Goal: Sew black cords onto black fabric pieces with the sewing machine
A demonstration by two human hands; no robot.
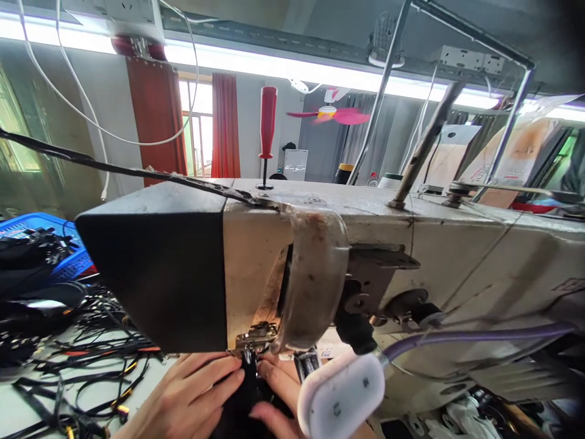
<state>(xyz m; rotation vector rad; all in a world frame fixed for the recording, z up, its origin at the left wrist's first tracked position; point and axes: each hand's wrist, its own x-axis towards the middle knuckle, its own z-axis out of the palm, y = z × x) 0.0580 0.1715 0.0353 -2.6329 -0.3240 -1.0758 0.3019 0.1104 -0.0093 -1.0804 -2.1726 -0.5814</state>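
A sewing machine (256,262) fills the middle of the head view, its needle area low at the centre. A piece of black fabric (240,402) lies under the machine's head, between my two hands. My left hand (192,390) is at the fabric's left edge, fingers together and pressed on it near the needle clamp; its thumb is hidden. My right hand (278,390) holds the fabric from the right with thumb and fingers, partly covered by a white oval lamp (342,396). The machine's head hides the far side of the fabric.
Many black straps (82,378) are heaped on the table at left, near a blue basket (75,259) of black pieces. A red screwdriver (268,122) stands upright on the machine. A purple cable (475,335) runs to the lamp. A metal thread stand (384,91) rises behind.
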